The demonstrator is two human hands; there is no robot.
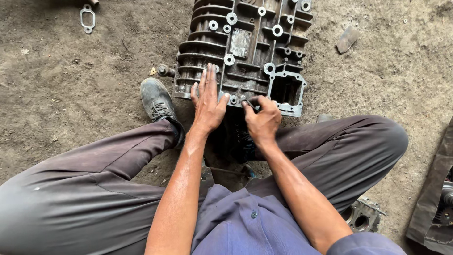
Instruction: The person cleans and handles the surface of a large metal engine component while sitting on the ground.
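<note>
A grey cast-metal engine housing (245, 47) with ribs, round bosses and a square opening lies on the dirt floor between my legs. My left hand (207, 101) rests flat on its near edge, fingers stretched out and slightly apart. My right hand (262, 118) is just to the right of it, fingers curled and pinching something small at the housing's near rim (245, 100); what it pinches is too small to tell.
My shoe (158, 101) stands left of the housing. A metal gasket-shaped plate (88, 19) lies far left, a flat scrap (348, 38) far right. Another metal casting (361, 216) sits under my right knee, and dark machinery (439, 208) is at the right edge.
</note>
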